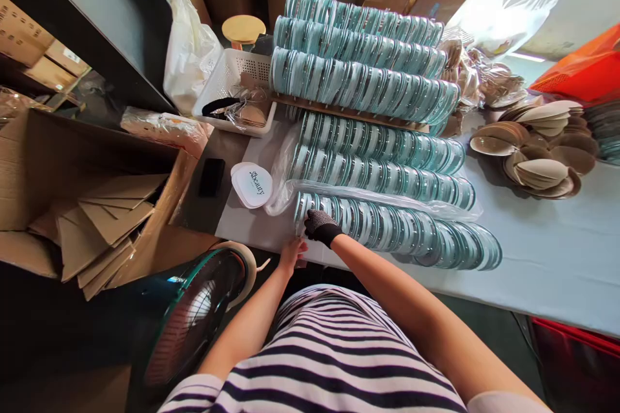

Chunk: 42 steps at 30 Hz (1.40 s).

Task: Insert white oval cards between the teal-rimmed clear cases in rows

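Note:
Round glass discs with teal edges stand on edge in a long front row (387, 226) along the near side of the table. My right hand (321, 227), in a black glove with pale dots, is at the left end of this row. Its fingers are curled against the first discs and look closed on one. Just below it, at the table's edge, is my bare left hand (292, 253). Its fingers are bent together, and what they hold, if anything, is too small to make out. White discs (252, 186), the top one printed "beauty", lie to the left.
More disc rows (363, 80) stand behind, some on a brown board. Brown oval pieces (537, 148) are piled at right. A white basket (232, 122), black phone-like slab (212, 177), open carton (179, 171) and fan (194, 316) are at left.

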Available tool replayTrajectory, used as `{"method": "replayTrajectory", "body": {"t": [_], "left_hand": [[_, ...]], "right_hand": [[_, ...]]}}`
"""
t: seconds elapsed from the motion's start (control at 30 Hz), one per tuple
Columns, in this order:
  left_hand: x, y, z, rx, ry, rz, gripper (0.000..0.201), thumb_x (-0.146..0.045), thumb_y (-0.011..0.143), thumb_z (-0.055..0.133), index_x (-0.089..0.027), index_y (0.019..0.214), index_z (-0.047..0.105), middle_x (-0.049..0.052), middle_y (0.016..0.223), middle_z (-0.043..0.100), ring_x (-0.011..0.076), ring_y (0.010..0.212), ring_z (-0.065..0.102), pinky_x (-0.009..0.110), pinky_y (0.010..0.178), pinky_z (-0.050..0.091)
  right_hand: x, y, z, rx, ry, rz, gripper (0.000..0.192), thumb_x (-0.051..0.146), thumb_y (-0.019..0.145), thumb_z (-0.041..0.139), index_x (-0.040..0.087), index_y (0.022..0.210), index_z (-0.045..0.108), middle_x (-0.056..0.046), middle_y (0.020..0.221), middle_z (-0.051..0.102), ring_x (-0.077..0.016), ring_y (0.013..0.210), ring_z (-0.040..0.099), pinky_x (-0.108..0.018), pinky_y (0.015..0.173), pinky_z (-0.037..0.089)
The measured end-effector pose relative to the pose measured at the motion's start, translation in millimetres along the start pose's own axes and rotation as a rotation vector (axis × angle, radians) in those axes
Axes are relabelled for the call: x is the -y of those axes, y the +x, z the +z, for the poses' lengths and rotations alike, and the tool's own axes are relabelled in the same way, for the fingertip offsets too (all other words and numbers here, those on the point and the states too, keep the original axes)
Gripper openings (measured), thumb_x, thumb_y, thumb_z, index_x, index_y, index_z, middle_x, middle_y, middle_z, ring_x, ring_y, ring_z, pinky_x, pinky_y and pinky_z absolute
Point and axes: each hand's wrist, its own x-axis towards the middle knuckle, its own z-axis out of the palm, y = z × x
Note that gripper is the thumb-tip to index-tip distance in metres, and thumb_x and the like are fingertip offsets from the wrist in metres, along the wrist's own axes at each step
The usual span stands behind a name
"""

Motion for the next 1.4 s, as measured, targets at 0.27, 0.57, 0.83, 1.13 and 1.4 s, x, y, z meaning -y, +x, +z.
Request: {"method": "replayTrajectory", "body": {"t": [0.27, 0.57, 0.83, 1.13, 1.4], "left_hand": [[2, 3, 3.6, -0.058, -0.073, -0.03, 0.032, -0.045, 0.07, 0.069, -0.015, 0.076, 0.062, 0.002, 0.063, 0.064, 0.0153, 0.063, 0.068, 0.02, 0.05, 0.04], [11, 4, 15.3, -0.051, -0.096, -0.171, 0.02, -0.034, 0.081, 0.059, -0.014, 0.086, 0.062, 0.0, 0.055, 0.059, 0.0154, 0.058, 0.067, 0.017, 0.043, 0.035], [31, -4, 49.0, 0.056, -0.004, -0.14, 0.025, -0.028, 0.072, 0.072, -0.018, 0.093, 0.061, 0.003, 0.084, 0.071, 0.0134, 0.069, 0.07, 0.017, 0.05, 0.042], [21, 20, 50.4, 0.055, 0.335, -0.086, 0.016, -0.022, 0.073, 0.069, -0.017, 0.061, 0.059, 0.0, 0.042, 0.052, 0.0184, 0.051, 0.062, 0.023, 0.047, 0.039], [-40, -3, -22.0, 0.087, 0.407, 0.149, 0.013, -0.029, 0.069, 0.074, -0.019, 0.076, 0.07, 0.004, 0.069, 0.067, 0.0226, 0.08, 0.067, 0.031, 0.074, 0.053]], "right_hand": [[-3, 3, 2, 0.026, 0.068, -0.044, 0.014, 0.019, 0.088, 0.047, 0.016, 0.094, 0.06, -0.003, 0.069, 0.066, -0.01, 0.048, 0.059, -0.019, 0.048, 0.043], [0, -1, 1, 0.008, 0.042, -0.052, 0.018, 0.02, 0.089, 0.048, 0.014, 0.095, 0.064, -0.005, 0.068, 0.066, -0.0117, 0.057, 0.06, -0.021, 0.056, 0.044], [-2, 4, 0, -0.009, 0.005, -0.053, 0.014, 0.023, 0.086, 0.055, 0.016, 0.091, 0.067, -0.009, 0.074, 0.069, -0.0164, 0.065, 0.063, -0.025, 0.059, 0.045], [1, 0, -1, -0.015, 0.001, -0.044, 0.013, 0.019, 0.084, 0.055, 0.014, 0.09, 0.066, -0.011, 0.085, 0.071, -0.0164, 0.074, 0.066, -0.023, 0.065, 0.048], [-2, -6, 10, -0.022, 0.265, -0.022, 0.015, 0.023, 0.093, 0.042, 0.017, 0.09, 0.056, -0.002, 0.069, 0.067, -0.0079, 0.048, 0.059, -0.016, 0.046, 0.043]]}}
